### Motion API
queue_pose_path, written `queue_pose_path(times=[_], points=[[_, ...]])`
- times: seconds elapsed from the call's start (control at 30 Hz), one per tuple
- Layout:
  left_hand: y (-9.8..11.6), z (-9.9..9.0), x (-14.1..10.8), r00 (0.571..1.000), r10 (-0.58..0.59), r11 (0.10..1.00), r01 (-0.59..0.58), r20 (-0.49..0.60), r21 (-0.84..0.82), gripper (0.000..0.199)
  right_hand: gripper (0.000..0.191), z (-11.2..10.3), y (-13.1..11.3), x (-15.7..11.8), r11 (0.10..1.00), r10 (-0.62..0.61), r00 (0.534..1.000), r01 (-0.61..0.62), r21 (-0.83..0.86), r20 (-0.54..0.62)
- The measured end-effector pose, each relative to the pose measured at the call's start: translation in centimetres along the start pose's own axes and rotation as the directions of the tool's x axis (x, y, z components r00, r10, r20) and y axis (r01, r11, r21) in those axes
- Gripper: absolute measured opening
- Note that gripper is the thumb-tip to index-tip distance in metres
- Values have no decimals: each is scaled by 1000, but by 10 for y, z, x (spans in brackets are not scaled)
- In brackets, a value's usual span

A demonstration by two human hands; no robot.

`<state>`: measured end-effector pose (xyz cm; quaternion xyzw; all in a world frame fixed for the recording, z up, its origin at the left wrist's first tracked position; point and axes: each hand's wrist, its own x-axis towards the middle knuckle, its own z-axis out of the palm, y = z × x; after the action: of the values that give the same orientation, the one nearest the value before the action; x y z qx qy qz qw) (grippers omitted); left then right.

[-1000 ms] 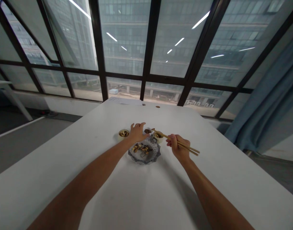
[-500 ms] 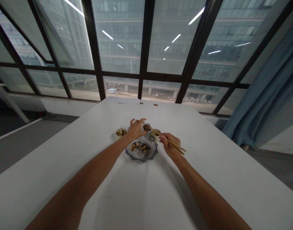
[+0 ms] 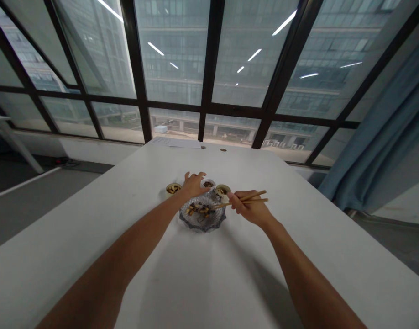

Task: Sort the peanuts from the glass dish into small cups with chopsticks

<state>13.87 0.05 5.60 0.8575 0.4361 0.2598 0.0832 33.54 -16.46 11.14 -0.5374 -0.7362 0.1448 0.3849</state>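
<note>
My right hand (image 3: 248,204) grips a pair of wooden chopsticks (image 3: 225,204), whose tips reach over the right side of the glass bowl (image 3: 209,226). Dark and yellowish small pieces (image 3: 198,210) lie in that scalloped clear bowl. Behind it, my left hand (image 3: 193,184) is curved around the left side of a small white cup (image 3: 208,184), thumb in front and fingers behind. The cup holds dark brown bits and looks roughly upright. A pale yellow-green cup (image 3: 223,189) stands right of it. Another such cup (image 3: 173,190), with pale pieces inside, stands left of my left wrist.
Everything stands on a white table (image 3: 134,292). Paper sheets (image 3: 175,143) and two small round brown spots (image 3: 223,150) are at its far end. Large windows (image 3: 175,55) rise behind the table, with a blue curtain (image 3: 377,119) on the right.
The chopsticks have moved from the white cup down and toward me, to the glass bowl. The white cup, tilted toward me before, now sits lower and more upright beside my left hand.
</note>
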Motion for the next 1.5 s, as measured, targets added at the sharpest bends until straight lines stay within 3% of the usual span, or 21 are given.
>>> queue_pose_path(times=[0.1,0.3,0.5,0.7,0.97,1.33,1.5], points=[[-9,-9,-12,999,23,1000,-23,-29,-2,55,50,2,-9,-1,998,-47,996,50,-42,72],[-43,-36,-55,987,14,1000,-18,-163,-21,42,46,6,-9,-2,1000,-17,993,19,-20,113],[-64,-37,-80,968,-69,996,54,-241,-71,41,50,6,-12,-5,1000,-15,994,14,9,109],[-70,-22,-84,959,-87,993,62,-270,-102,46,51,0,-11,-5,999,40,993,-41,8,107],[-73,-19,-84,967,14,1000,-19,-253,-19,41,54,-8,16,-8,988,125,992,-127,91,25],[-61,-28,-87,982,85,988,-61,-169,142,33,46,-8,-6,-7,1000,7,992,-3,-29,129],[-57,-29,-86,984,114,978,-86,-139,193,34,47,-6,-9,-8,999,24,989,-20,-25,148]])
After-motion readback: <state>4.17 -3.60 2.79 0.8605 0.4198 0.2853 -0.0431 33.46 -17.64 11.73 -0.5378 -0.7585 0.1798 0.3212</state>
